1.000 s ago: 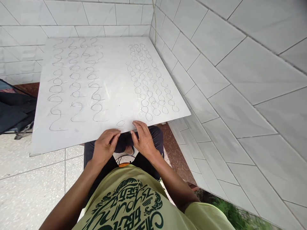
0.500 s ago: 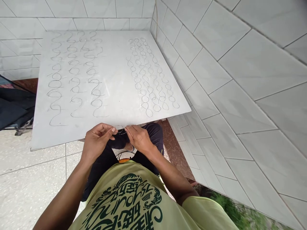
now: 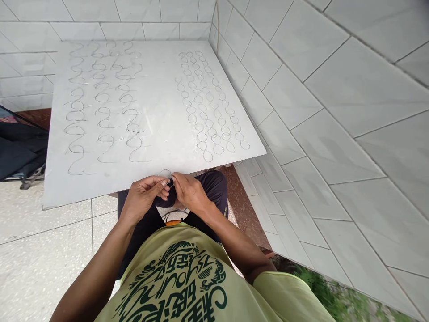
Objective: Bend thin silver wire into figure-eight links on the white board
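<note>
A thin, curved piece of wire (image 3: 165,170) is pinched between my two hands at the near edge of the white board. My left hand (image 3: 147,193) grips it from the left with thumb and forefinger. From the right, my right hand (image 3: 188,190) closes on it, and the fingertips of both hands almost touch. Part of the wire is hidden by the fingers. On the board's left side lie rows of S-shaped wire pieces (image 3: 76,129). Closed figure-eight wire pieces (image 3: 208,152) lie in slanting rows on the right side.
The white board (image 3: 157,103) reaches back to the tiled wall (image 3: 134,31), with another tiled wall (image 3: 301,112) along the right. Dark fabric on a metal frame (image 3: 20,150) stands at left. My legs (image 3: 214,183) are under the board's near edge.
My left hand has moved right, closer to my right hand. The wire's loop now bulges upward above the fingertips. The pieces on the board lie as before.
</note>
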`<state>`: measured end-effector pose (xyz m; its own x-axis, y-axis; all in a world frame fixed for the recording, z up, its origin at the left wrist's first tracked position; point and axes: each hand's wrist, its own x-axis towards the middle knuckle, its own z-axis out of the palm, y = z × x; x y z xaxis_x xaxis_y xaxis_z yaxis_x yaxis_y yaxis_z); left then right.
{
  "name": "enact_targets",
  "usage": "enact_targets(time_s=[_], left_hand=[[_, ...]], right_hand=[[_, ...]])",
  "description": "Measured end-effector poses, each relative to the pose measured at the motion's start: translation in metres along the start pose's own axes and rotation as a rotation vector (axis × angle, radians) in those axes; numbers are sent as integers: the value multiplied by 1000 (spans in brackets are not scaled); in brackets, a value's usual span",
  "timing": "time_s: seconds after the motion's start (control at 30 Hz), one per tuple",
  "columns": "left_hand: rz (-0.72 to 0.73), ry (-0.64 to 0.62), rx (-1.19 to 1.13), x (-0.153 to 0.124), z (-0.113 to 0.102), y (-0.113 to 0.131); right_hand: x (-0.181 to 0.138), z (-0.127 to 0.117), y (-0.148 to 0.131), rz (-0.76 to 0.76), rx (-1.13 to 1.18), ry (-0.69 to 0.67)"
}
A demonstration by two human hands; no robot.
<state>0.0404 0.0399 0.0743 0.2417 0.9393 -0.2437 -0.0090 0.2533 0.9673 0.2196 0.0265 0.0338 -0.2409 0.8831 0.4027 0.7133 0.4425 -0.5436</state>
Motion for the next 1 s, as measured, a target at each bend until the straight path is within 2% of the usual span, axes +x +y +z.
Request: enact_targets(time_s=[0.17,0.4,0.53,0.63,0.73,0.83,1.0], left_hand=[[44,-36,-2,-4,1,-2],[103,-32,87,-11,-4,-2],[105,-29,94,-12,-6,-7],[112,-20,44,-10,-9,-14],[91,-29,-29,-7,-11,-19],[39,-36,-121,-4,-13,-19],[-93,51,-295,1,-17,-12]], right_hand=[[2,2,-11,95,41,16],[8,5,-19,245,223,22],[12,8,-21,429,547,84],[14,12,-19,628,904,67],[11,20,-15,738,1121,82],[7,26,-12,756,1216,103],[4,21,-14,688,1267,5]])
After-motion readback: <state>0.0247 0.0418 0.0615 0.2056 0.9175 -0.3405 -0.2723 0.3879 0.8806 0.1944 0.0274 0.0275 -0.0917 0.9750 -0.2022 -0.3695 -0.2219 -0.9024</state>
